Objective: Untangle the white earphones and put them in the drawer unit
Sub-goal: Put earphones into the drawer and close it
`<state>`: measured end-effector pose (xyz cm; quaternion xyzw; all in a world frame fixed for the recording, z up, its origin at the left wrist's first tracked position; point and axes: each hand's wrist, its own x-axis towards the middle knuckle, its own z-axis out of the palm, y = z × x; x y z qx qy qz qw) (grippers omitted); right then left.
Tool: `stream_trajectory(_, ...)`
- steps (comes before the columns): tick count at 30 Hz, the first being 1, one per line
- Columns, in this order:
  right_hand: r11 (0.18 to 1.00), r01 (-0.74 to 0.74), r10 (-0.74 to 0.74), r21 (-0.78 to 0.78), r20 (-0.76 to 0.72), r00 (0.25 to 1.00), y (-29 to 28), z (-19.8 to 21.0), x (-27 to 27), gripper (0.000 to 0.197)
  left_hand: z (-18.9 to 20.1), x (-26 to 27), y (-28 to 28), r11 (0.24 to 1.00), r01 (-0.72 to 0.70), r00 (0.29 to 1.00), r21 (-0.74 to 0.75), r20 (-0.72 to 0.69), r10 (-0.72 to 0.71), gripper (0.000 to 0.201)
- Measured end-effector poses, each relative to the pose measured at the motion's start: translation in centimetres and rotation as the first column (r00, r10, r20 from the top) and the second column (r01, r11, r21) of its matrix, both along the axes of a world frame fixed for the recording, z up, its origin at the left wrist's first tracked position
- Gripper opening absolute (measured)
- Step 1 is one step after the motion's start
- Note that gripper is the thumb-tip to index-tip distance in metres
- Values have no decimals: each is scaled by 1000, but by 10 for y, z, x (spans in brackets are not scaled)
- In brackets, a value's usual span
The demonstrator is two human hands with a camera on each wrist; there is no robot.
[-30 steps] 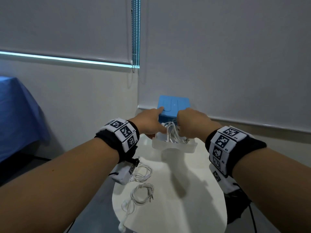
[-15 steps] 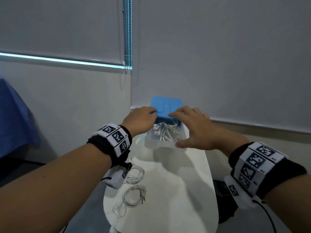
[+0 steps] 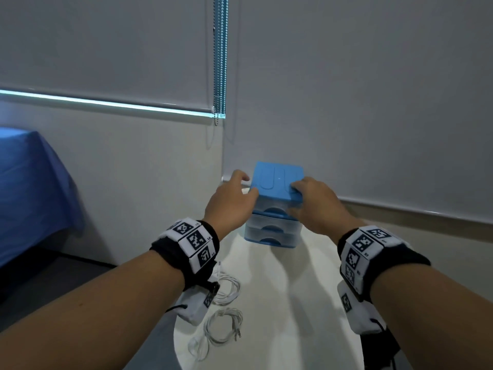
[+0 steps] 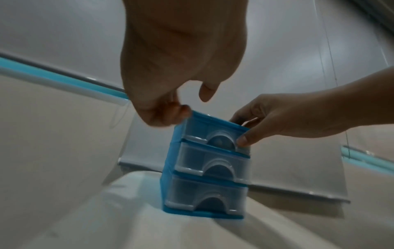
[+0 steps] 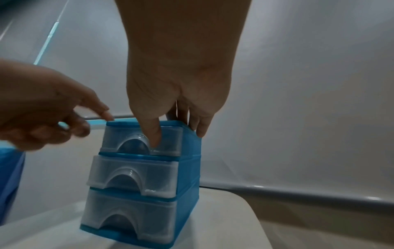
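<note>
Drawer unit (image 3: 276,198) at the far end of the white desk (image 3: 280,303), blue frame, three translucent drawers, all pushed in. Right hand (image 3: 316,202) clamped on the unit's right top corner: thumb pressed against the top drawer (image 5: 141,141) front beside its arched handle, fingers (image 5: 200,126) curled over the blue lid's right edge. Left hand (image 3: 229,201) at the unit's left top corner, fingers loosely curled, grasping nothing; contact with the blue edge hard to judge, blurred in both wrist views. Contents of the top drawer not readable through the frosted plastic. White earphones (image 3: 222,327) coiled on the near left part of the desk, well apart from the unit; a second coil (image 3: 226,288) just behind, partly hidden under the left wrist camera (image 3: 196,307). Near edge of the desk cut off by the frame, one earbud end hanging toward that edge. Blue cloth (image 3: 29,188) at far left, cropped. Blind chain (image 3: 220,60) hanging above the unit against the grey blinds.
</note>
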<state>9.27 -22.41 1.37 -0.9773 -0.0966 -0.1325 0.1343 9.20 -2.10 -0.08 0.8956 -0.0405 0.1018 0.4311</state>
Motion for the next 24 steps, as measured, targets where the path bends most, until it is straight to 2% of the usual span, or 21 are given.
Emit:
stream_trajectory(2,1000,3,-3,-8,-7,1000,0,2,0,31,-7,-6,-6,979,-32,980,-202,-200,-9,41)
stream_trajectory(4,1000,2,-2,-13,-6,1000,1,4,1,31,-14,-15,-18,933,-37,897,-357,-423,-126,47)
stream_trajectory(5,1000,5,-5,-10,-1,1000,1,4,1,32,-17,-18,-24,897,-51,855,-440,-483,-188,48)
stream_trajectory(7,1000,12,-12,4,6,1000,2,3,1,32,-20,-20,-35,776,-134,814,-616,-515,-268,45)
stream_trajectory(9,1000,13,-13,6,9,1000,1,1,1,33,-18,-19,-42,601,-233,804,-764,-500,-323,37)
stream_trajectory(11,1000,12,-12,3,6,1000,0,1,1,33,-16,-19,-49,446,-299,798,-844,-477,-369,32)
stream_trajectory(13,1000,14,-14,3,6,1000,-1,1,2,32,-19,-19,-56,373,-318,812,-872,-453,-367,37)
stream_trajectory(16,1000,19,-19,0,1,1000,0,2,3,36,-28,-18,-59,373,-351,831,-859,-469,-300,45)
stream_trajectory(19,1000,23,-23,-5,6,1000,1,1,3,37,-31,-30,-50,426,-359,791,-830,-513,-334,47)
stream_trajectory(20,1000,24,-24,-5,8,1000,1,1,2,36,-29,-36,-45,471,-352,772,-809,-536,-342,46)
stream_trajectory(22,1000,23,-23,0,11,1000,1,1,2,32,-25,-43,-34,618,-314,773,-720,-572,-274,49)
stream_trajectory(24,1000,22,-22,4,8,1000,1,1,1,32,-21,-42,-25,786,-264,853,-559,-516,-81,57)
